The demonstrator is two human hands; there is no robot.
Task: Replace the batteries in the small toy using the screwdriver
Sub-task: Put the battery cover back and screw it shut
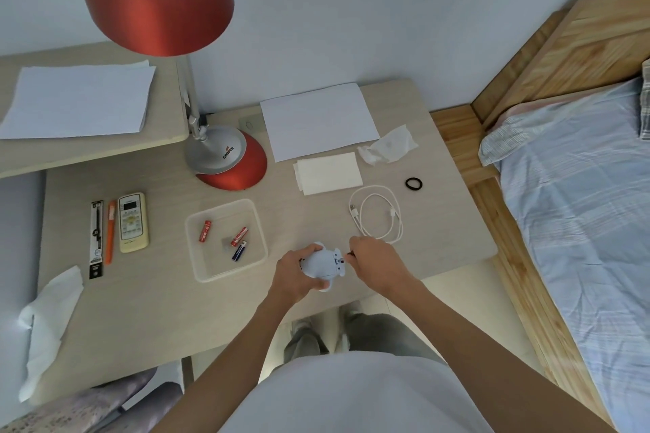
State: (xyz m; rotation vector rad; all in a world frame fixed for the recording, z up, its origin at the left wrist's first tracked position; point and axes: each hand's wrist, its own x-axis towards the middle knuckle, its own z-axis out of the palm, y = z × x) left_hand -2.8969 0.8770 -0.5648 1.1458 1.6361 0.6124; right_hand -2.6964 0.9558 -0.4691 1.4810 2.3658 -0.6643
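1. Small toy (322, 265), pale blue-white and rounded, is held in the air over the front edge of the tabletop (158, 309), just right of a clear plastic tray (197, 221).
2. At the far left a crumpled white tissue (49, 323) lies on the tabletop.
3. Next come a black packaged pen (96, 239), an orange pen (110, 232) and a cream remote control (132, 222), side by side.
4. A red and silver desk lamp (225, 158) stands behind the tray.
5. In the tray lie two red batteries (205, 231) and one blue battery (239, 252).
6. Left hand (293, 274): the forearm reaches up from the lower centre. The fingers curl over the toy's top and the thumb wraps under it, so it grips the toy's left side.
7. A small opening on the toy's right side shows a bit of red.
8. Right hand (374, 262): the forearm comes in from the lower right with the wrist bent inward. The fingers are bunched and pinch a thin dark tip (350, 253) at that opening. It is too small to identify.
9. White paper sheets (316, 121) lie farther back. A coiled white cable (378, 213) lies just behind the right hand, and a black hair tie (413, 183) lies beyond it.
10. At the far right is a wooden bed (580, 186) with blue checked bedding.
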